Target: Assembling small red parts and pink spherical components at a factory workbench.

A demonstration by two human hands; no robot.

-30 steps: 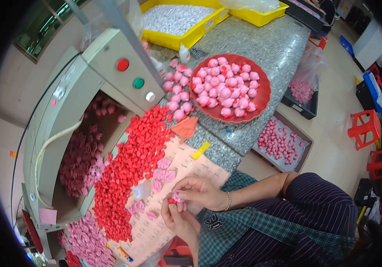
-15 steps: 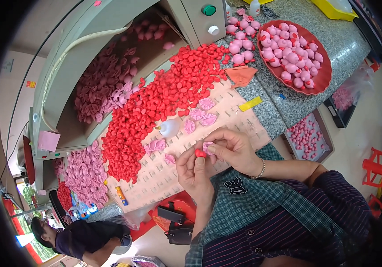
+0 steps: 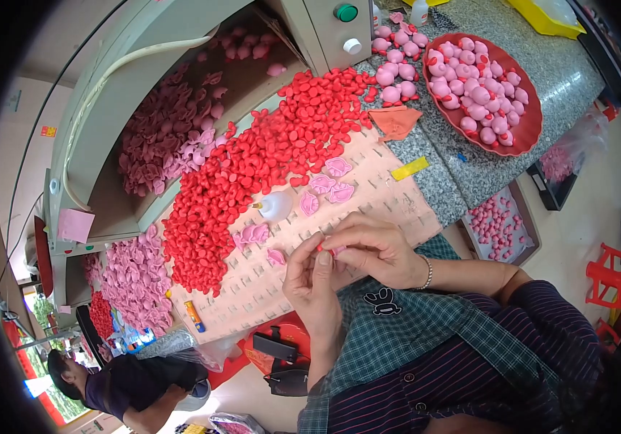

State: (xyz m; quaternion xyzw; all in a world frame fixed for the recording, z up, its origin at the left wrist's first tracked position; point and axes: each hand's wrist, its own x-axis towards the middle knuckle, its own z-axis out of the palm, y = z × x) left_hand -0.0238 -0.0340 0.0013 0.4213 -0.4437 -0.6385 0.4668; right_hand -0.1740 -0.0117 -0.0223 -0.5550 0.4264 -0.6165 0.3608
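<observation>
Above my lap my two hands meet, fingertips together. My left hand (image 3: 313,286) pinches a small glossy red piece (image 3: 320,248) between thumb and fingers; only a bit of it shows. My right hand (image 3: 375,253) is closed on a thin, curled pink piece (image 3: 338,250), mostly covered by the fingers and pressed against the red one. Just beyond them, several ruffled pink pieces (image 3: 322,184) lie on the pale patterned mat (image 3: 241,307). Beside these stands a small white squeeze bottle (image 3: 275,207) with a narrow tip. A large heap of red pieces (image 3: 252,159) spreads behind it.
A grey machine housing (image 3: 100,108) holding pink pieces rises at the back left. Pink round figures fill a red bowl (image 3: 531,137) on the granite counter (image 3: 451,184). More pink pieces (image 3: 133,278) are heaped at left. Another person (image 3: 133,387) sits at lower left.
My right fingers have moved over and closed around the pink piece, bringing it against the red piece. Both pieces are now more hidden. The view has shifted slightly.
</observation>
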